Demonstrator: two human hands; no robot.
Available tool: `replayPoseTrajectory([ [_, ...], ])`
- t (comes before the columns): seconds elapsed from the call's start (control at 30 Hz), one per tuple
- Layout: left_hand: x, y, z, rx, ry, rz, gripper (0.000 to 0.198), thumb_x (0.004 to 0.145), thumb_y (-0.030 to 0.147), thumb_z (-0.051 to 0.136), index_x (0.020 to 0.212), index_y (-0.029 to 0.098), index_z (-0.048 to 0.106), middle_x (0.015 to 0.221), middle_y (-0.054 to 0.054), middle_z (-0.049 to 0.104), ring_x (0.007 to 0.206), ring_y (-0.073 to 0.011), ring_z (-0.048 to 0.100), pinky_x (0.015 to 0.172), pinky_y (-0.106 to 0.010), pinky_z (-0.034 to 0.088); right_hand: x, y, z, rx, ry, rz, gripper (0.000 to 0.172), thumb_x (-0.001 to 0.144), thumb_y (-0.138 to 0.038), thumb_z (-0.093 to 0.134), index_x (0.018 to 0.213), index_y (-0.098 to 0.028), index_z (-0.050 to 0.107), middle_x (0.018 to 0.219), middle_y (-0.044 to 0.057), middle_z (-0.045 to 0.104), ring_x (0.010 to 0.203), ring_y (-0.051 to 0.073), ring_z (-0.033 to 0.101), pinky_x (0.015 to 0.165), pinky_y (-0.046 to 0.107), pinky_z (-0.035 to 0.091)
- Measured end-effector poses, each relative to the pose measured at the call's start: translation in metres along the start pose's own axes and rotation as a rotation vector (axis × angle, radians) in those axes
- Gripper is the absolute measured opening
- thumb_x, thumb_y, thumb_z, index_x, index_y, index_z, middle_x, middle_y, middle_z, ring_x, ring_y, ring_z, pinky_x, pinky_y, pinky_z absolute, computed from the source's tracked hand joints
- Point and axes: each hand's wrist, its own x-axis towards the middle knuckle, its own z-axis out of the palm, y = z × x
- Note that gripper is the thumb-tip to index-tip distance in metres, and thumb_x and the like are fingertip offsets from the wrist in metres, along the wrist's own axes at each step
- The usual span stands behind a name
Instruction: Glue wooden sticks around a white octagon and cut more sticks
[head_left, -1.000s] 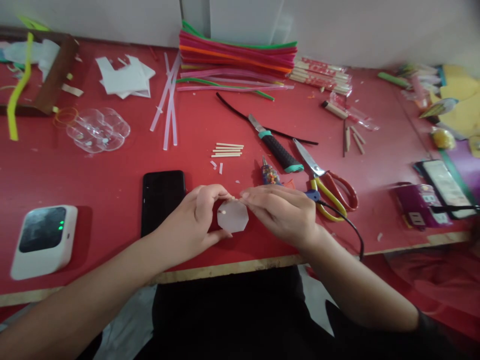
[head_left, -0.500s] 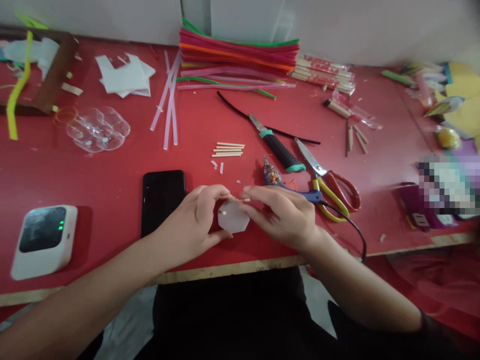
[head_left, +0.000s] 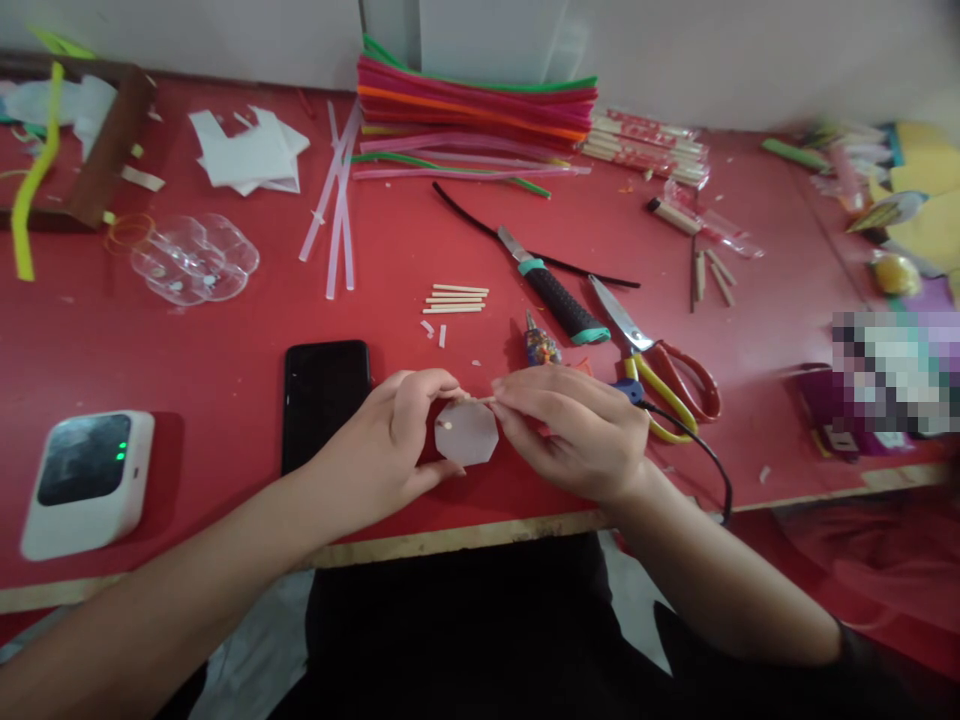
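Between thumb and fingers, my left hand (head_left: 411, 430) grips a small white many-sided piece (head_left: 469, 437), paper or card by its look, with a pale stick end showing on its left part. My right hand (head_left: 574, 430) pinches a thin pale stick (head_left: 486, 400) at the upper right edge of that piece. Whether the stick is fixed to the piece I cannot tell. Just beyond my hands lie several short wooden sticks (head_left: 456, 299) and a few pale scraps. A glue gun (head_left: 541, 345) is partly hidden behind my right hand.
A black phone (head_left: 326, 395) lies left of my hands, with a white device (head_left: 90, 485) farther left. Scissors (head_left: 637, 340) and a black-handled knife (head_left: 562, 300) lie to the right. Pipe cleaners (head_left: 480, 105) are heaped at the back. A cord (head_left: 716, 465) runs near the front edge.
My right hand has shifted slightly right, away from the white piece, its fingertips now closed on the thin stick. More of the piece's right side shows. My left hand keeps its place.
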Motion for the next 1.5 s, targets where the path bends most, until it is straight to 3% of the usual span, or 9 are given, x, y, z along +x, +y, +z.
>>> replayPoseTrajectory([
  [1.03,0.0001,0.0013,-0.0003,-0.023,0.012,-0.01,0.069,0.08,0.023,0.08,0.133,0.024,0.036,0.123,-0.013,0.062,0.111,-0.0316,0.064,0.093,-0.052,0.056,-0.0021,0.0039,0.0038,0.016,-0.007,-0.02,0.012,0.088,-0.009,0.069,0.091,-0.021,0.069,0.084,0.001,0.08,0.076,0.015,0.077,0.075,0.028,0.068],
  [1.27,0.0013,0.003,-0.0015,-0.039,-0.005,-0.029,0.068,0.079,0.021,0.081,0.13,0.023,0.037,0.121,-0.012,0.063,0.109,-0.0303,0.065,0.093,-0.05,0.056,-0.0056,0.006,0.0047,0.041,-0.016,0.013,0.02,0.086,-0.012,0.071,0.105,-0.019,0.067,0.089,0.004,0.079,0.08,0.017,0.077,0.075,0.028,0.066],
  [1.5,-0.0002,0.0012,-0.0004,-0.075,0.015,-0.039,0.066,0.08,0.021,0.08,0.131,0.02,0.038,0.124,-0.014,0.06,0.111,-0.03,0.065,0.095,-0.051,0.057,-0.009,0.0072,0.0003,0.067,0.033,0.048,0.051,0.081,-0.018,0.075,0.129,-0.02,0.059,0.101,0.007,0.079,0.088,0.022,0.076,0.079,0.034,0.065],
])
